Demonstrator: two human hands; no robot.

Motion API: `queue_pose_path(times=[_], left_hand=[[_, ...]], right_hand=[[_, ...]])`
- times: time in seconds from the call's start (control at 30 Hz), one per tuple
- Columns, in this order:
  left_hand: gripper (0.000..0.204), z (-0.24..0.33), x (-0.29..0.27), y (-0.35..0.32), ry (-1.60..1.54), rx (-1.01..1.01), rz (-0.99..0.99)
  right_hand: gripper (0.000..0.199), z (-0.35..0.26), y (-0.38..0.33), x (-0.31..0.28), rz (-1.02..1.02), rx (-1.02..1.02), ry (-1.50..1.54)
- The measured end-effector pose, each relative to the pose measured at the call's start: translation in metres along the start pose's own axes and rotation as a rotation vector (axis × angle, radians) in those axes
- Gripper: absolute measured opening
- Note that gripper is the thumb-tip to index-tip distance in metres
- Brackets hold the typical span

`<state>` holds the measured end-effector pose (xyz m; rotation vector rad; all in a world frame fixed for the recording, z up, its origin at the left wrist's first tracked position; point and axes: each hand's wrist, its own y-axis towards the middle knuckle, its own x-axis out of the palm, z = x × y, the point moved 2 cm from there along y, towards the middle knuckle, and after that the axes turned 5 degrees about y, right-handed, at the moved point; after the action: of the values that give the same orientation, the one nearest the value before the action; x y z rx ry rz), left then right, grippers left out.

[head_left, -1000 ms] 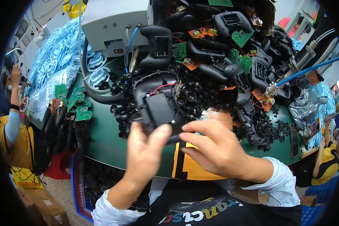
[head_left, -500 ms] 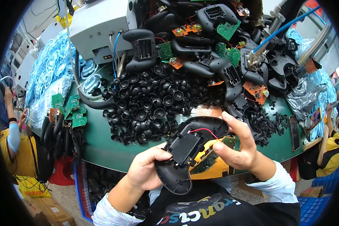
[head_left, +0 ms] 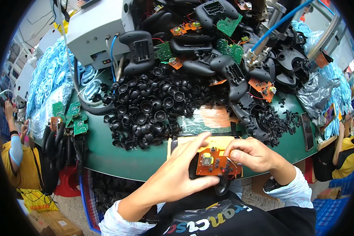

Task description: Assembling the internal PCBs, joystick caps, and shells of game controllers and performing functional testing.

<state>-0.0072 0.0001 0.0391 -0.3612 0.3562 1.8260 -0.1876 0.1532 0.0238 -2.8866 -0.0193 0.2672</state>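
An orange circuit board (head_left: 214, 166) with small dark parts on it lies face up between my hands, close to the table's near edge. Beneath it, part of a black game controller shell (head_left: 223, 187) shows. My left hand (head_left: 171, 175) curves around the left side of the controller, thumb near the board's lower edge and fingers along its far side. At the board's right edge, my right hand (head_left: 257, 157) has its thumb and forefinger closed together. Behind the board sits a yellow block or holder (head_left: 185, 140), partly covered by my left fingers.
Black round caps (head_left: 145, 108) are heaped beyond my hands, with controller shells (head_left: 236, 78) and green boards (head_left: 229, 25) behind. Small black pieces (head_left: 279, 126) and a phone (head_left: 307, 131) lie right. A grey machine (head_left: 100, 33) stands back left; a metal tool (head_left: 259, 57) hangs at right.
The open controller half with its battery case and red wire has been turned over and lowered, so the orange board now faces up. My left hand has moved over its left side.
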Motion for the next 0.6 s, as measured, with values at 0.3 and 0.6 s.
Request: queue_pose_path(times=[0.3, 0.6], left_hand=[[0.038, -0.019, 0.009, 0.008, -0.624, -0.270, -0.127], [0.039, -0.043, 0.010, 0.007, -0.269, -0.109, -0.103]], right_hand=[[0.050, -0.024, -0.005, 0.008, 0.229, -0.485, -0.595], [0.013, -0.012, 0.000, 0.019, 0.386, -0.350, -0.091]])
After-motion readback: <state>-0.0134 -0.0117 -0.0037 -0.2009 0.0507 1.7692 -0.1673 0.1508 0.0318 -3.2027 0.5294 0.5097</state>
